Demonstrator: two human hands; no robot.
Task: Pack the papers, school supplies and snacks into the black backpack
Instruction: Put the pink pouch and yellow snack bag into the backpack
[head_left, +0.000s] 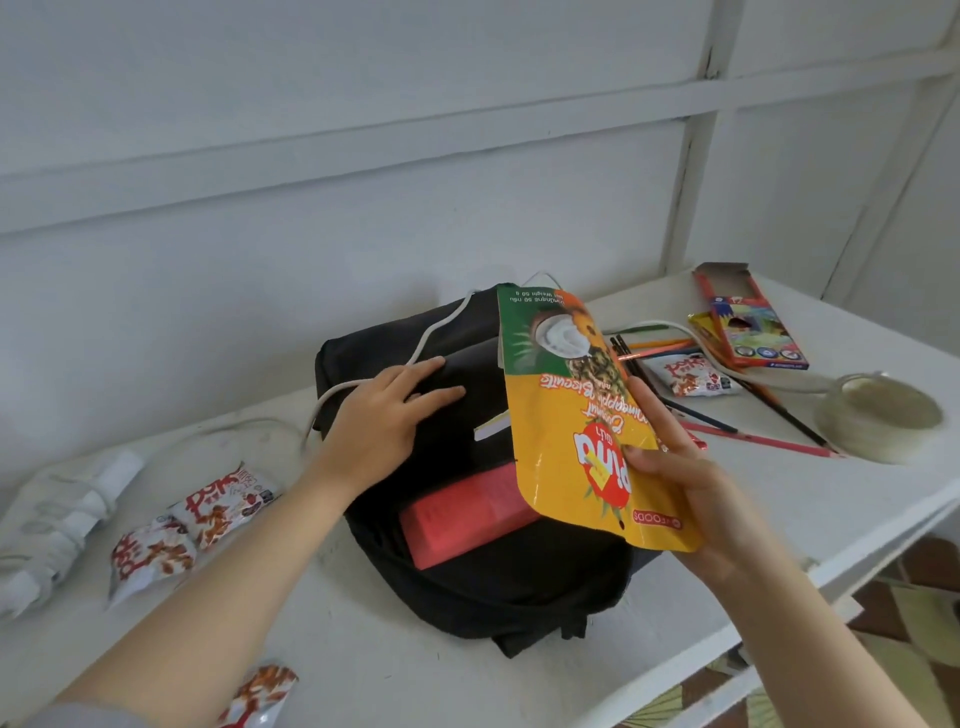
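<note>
Backpack of black fabric (519, 587) gapes near white tabletop (831, 499) edge — right grip (691, 483) pinches yellow foil pouch (566, 415), left grip (384, 421) flat on backpack.

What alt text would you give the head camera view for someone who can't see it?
The right hand holds a yellow biscuit bag over an open black backpack on a white table, while the left hand rests on the backpack. Snack packets and pencils lie around it.

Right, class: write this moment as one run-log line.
stage: packing snacks | left hand: flat on black backpack | right hand: holds yellow biscuit pouch over opening | inside: red box | loose: pencils
</note>
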